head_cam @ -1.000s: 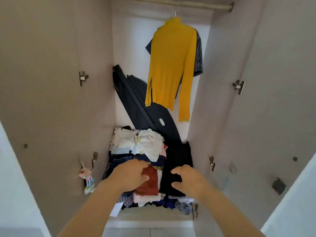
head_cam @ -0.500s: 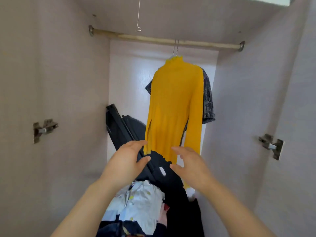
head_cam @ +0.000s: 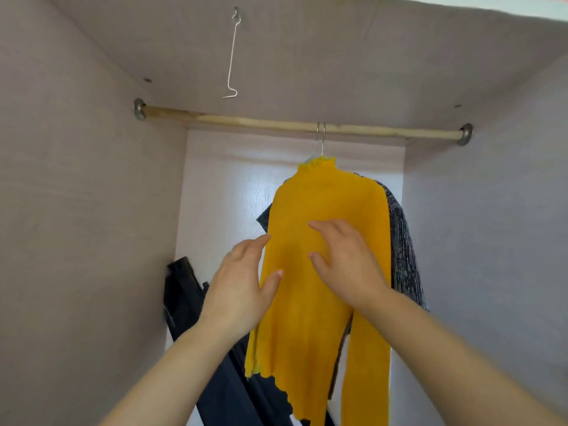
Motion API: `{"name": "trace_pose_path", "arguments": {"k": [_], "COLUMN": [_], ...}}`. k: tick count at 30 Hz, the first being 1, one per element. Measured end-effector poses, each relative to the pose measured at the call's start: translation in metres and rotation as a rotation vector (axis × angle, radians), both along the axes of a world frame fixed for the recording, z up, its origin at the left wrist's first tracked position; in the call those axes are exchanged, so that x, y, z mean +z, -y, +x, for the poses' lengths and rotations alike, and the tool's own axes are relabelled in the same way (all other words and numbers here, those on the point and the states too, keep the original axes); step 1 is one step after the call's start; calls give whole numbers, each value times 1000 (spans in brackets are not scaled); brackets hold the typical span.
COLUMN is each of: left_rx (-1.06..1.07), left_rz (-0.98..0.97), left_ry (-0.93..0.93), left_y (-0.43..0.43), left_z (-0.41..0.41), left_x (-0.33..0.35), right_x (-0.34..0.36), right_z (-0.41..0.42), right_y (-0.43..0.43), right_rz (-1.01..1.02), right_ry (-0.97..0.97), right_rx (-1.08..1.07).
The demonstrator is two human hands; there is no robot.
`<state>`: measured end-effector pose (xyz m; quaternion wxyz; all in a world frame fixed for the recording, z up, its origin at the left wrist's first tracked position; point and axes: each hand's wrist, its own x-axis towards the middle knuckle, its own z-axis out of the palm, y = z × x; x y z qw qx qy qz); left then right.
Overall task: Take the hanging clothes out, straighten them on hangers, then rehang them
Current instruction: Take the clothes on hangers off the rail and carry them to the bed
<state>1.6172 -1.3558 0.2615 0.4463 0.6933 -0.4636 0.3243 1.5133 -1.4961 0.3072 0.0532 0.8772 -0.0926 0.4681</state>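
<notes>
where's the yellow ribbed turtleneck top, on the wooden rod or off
On. The yellow ribbed turtleneck top hangs from a wire hanger hooked over the wooden rod.

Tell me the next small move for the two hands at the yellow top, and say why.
Probably raise the right hand to the hanger hook and lift it off the rod. It and the left hand are open before the yellow top, holding nothing; the top hangs from the rod, a grey garment behind.
</notes>
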Motion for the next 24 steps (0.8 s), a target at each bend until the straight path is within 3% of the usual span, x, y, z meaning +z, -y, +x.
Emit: {"name": "trace_pose_path", "arguments": {"k": [6, 15, 19, 24], "left_rx": [-47, -47, -39, 16], "left_rz": [-90, -72, -56, -9], "left_ry": [74, 117, 128, 148], "left_y": [43, 92, 96, 95], "left_z": [68, 133, 146, 157], "left_x": [36, 47, 43, 46], "right_x": [67, 116, 118, 118], "right_z": [66, 98, 104, 123], "right_y": [43, 123, 159, 184], "right_rz": [-223, -224, -204, -194], "right_ry": [68, 242, 192, 284], "right_rx": [-190, -363, -342, -174]}}
